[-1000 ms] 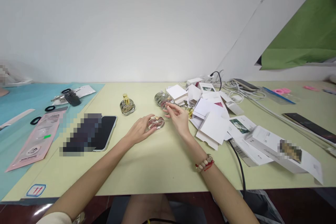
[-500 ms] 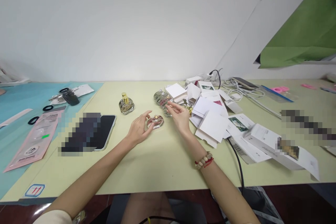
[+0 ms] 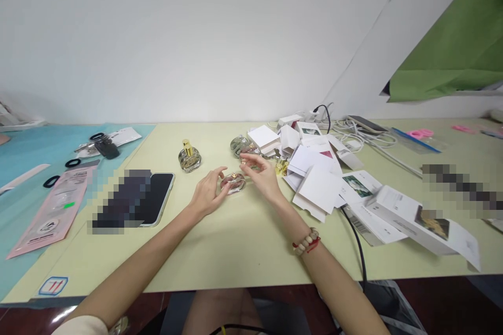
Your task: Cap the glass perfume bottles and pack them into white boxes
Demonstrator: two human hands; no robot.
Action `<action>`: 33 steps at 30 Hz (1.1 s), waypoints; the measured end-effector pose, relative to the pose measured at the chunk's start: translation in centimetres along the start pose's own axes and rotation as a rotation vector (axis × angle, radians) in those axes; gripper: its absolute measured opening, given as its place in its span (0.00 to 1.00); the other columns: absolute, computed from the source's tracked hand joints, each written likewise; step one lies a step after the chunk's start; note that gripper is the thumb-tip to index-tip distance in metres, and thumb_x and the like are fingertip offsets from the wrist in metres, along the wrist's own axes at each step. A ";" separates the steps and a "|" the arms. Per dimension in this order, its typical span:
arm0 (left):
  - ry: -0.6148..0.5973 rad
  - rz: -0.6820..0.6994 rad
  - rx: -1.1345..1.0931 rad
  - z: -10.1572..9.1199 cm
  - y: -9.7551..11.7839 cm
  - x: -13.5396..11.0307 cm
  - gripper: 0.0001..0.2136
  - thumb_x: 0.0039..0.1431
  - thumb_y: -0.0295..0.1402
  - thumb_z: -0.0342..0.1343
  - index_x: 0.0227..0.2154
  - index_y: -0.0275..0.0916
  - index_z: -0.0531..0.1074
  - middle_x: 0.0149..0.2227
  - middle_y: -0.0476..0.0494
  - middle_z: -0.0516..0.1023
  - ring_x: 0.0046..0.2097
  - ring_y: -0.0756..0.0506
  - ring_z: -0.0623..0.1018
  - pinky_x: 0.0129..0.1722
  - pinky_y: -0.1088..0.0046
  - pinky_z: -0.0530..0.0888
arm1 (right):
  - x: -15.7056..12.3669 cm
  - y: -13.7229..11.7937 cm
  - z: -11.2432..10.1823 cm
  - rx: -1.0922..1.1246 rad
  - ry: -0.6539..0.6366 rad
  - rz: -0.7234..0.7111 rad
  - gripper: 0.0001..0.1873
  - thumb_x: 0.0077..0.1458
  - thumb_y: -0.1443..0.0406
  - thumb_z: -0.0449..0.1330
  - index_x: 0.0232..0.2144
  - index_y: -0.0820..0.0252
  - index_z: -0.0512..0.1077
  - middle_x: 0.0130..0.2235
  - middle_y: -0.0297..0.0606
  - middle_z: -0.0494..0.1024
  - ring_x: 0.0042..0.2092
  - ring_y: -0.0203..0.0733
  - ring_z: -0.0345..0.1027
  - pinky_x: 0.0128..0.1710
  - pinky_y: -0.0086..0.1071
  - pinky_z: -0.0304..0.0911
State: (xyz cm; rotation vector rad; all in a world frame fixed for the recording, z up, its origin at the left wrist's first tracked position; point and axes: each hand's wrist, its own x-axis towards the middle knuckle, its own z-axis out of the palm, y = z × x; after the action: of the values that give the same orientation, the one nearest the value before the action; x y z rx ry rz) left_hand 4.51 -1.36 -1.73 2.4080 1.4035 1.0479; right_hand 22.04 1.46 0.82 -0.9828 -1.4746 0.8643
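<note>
My left hand [image 3: 207,194] cups a small round clear-pink perfume bottle [image 3: 233,182] that rests on the pale green table [image 3: 236,241], with thumb and fingers closed round its left side. My right hand [image 3: 264,178] hovers just right of the bottle's top. Its fingertips are pinched together close to the bottle's gold neck, and whatever they hold is too small to make out. A beaded bracelet with red cord [image 3: 306,242] circles my right wrist.
A gold-capped bottle [image 3: 190,156] stands at back left and other small bottles [image 3: 241,145] behind my right hand. White boxes and cards [image 3: 314,170] pile up at right, with a black cable [image 3: 356,243]. A phone [image 3: 157,196] and a pink packet [image 3: 55,209] lie at left.
My right hand has drawn back from the bottles behind and moved left to the top of the pink bottle. My left hand has stayed on the bottle.
</note>
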 end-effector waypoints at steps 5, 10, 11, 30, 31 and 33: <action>-0.063 0.068 -0.020 -0.1 0.2 0.2 0.12 0.60 0.35 0.42 0.45 0.39 0.60 0.37 0.46 0.69 0.39 0.48 0.69 0.39 0.71 0.66 | -0.2 -0.3 -0.1 -0.057 -0.115 -0.091 0.13 0.42 0.58 0.62 0.30 0.60 0.75 0.36 0.40 0.73 0.38 0.36 0.65 0.28 0.24 0.63; -0.088 0.087 -0.047 -0.1 0.2 0.2 0.13 0.61 0.35 0.40 0.48 0.40 0.59 0.37 0.45 0.69 0.41 0.47 0.69 0.40 0.71 0.66 | -0.2 -0.5 -0.2 -0.091 -0.204 -0.139 0.12 0.48 0.58 0.58 0.33 0.56 0.75 0.38 0.39 0.72 0.41 0.36 0.65 0.34 0.27 0.64; -0.095 0.087 -0.048 -0.1 0.2 0.2 0.14 0.61 0.35 0.40 0.48 0.40 0.58 0.37 0.44 0.69 0.42 0.47 0.69 0.40 0.71 0.66 | -0.2 -0.5 -0.2 -0.095 -0.208 -0.136 0.12 0.49 0.58 0.57 0.33 0.56 0.75 0.39 0.39 0.72 0.41 0.36 0.65 0.34 0.27 0.63; -0.119 0.079 -0.096 -0.2 0.3 0.3 0.14 0.62 0.34 0.39 0.49 0.40 0.58 0.45 0.43 0.69 0.46 0.47 0.69 0.44 0.70 0.66 | -0.2 -1.0 -0.6 -0.156 -0.207 -0.017 0.16 0.43 0.56 0.61 0.34 0.60 0.75 0.36 0.38 0.75 0.31 0.32 0.63 0.28 0.25 0.57; -0.117 0.081 -0.100 -0.2 0.3 0.3 0.14 0.62 0.34 0.39 0.49 0.40 0.58 0.45 0.43 0.69 0.46 0.47 0.69 0.44 0.70 0.66 | -0.2 -1.1 -0.6 -0.157 -0.211 -0.017 0.16 0.43 0.56 0.61 0.33 0.60 0.75 0.36 0.38 0.75 0.31 0.33 0.64 0.28 0.25 0.57; -0.116 0.083 -0.106 -0.2 0.3 0.3 0.14 0.62 0.34 0.39 0.50 0.40 0.57 0.45 0.43 0.69 0.46 0.47 0.69 0.44 0.69 0.66 | -0.2 -1.2 -0.6 -0.145 -0.230 -0.047 0.15 0.44 0.57 0.61 0.32 0.60 0.75 0.36 0.39 0.75 0.35 0.35 0.65 0.28 0.25 0.57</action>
State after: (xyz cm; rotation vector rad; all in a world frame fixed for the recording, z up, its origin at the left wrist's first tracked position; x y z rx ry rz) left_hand 4.65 -1.36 -1.31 2.4259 1.1904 0.9574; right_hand 22.52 0.80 1.88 -0.9749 -1.7693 0.8682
